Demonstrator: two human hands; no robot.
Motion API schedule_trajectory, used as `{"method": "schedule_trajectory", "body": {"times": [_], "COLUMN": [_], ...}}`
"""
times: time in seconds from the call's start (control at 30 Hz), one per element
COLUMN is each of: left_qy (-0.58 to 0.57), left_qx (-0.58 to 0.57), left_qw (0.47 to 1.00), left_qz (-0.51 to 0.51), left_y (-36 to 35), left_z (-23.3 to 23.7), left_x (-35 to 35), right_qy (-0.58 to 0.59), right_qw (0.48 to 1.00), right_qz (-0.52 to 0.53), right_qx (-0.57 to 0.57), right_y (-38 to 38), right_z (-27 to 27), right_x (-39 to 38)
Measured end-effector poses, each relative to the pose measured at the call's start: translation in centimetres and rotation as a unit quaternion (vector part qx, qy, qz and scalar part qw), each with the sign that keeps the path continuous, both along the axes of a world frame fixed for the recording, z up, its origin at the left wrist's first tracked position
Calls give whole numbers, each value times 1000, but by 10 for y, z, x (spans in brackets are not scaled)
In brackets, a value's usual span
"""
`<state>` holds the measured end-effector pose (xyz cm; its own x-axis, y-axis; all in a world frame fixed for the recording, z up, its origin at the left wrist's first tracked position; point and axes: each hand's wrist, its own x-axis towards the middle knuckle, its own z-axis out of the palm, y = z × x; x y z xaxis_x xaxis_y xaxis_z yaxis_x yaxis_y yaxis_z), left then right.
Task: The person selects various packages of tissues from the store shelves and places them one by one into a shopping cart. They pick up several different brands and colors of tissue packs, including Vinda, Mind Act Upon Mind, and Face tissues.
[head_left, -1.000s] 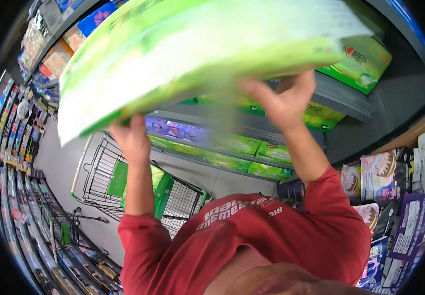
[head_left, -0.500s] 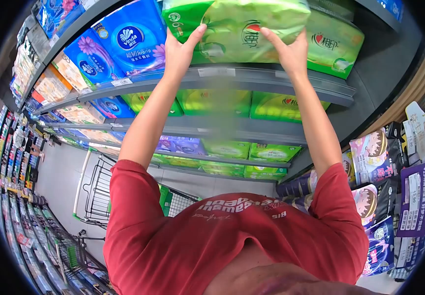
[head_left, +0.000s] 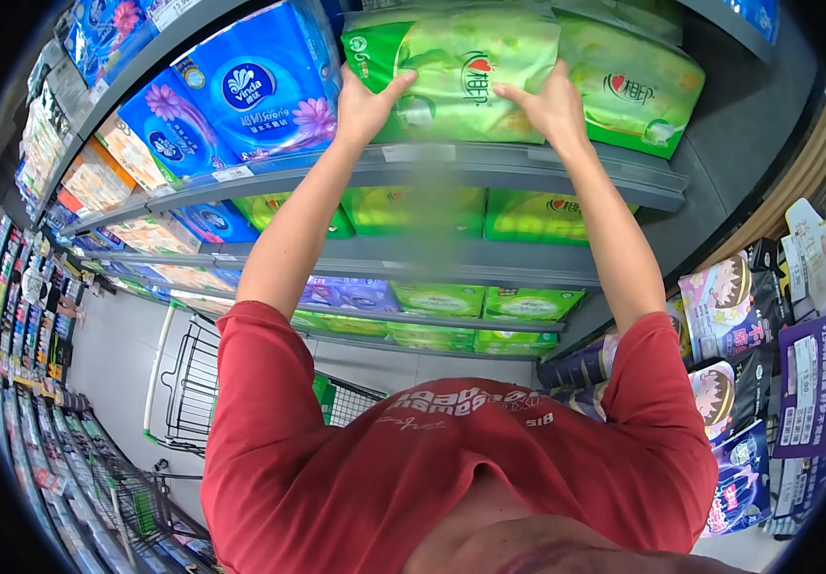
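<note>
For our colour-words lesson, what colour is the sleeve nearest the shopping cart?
The sleeve is plain red, seen best in the head view.

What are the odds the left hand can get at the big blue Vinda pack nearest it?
Probably yes: the left hand is right beside the blue Vinda pack, whose front looks unobstructed. But it holds the green pack by its left side, so it would likely have to let go first.

Pale tiled floor (head_left: pixel 118 330) beneath grey shelving (head_left: pixel 518 172)

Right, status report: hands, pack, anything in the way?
Left hand, right hand on green tissue pack; pack at shelf edge; blue Vinda pack beside left hand.
</note>
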<state>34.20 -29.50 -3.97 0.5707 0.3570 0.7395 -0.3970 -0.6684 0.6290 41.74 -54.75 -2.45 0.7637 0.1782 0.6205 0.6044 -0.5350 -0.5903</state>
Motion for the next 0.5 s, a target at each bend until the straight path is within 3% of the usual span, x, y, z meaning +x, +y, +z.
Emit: {"method": "schedule_trajectory", "body": {"times": [0.17,0.5], "left_qy": [131,128], "left_qx": [84,85], "left_qw": [975,970], "left_qz": [157,189], "left_y": [-23,-22], "left_z": [-5,-1], "left_x": [-20,4], "right_qy": [-24,-64], "right_qw": [992,987], "right_qz": [-61,-76], "right_qx": [-105,-124], "right_y": [-8,10], "right_z": [4,-3], "right_x": [-10,8]}}
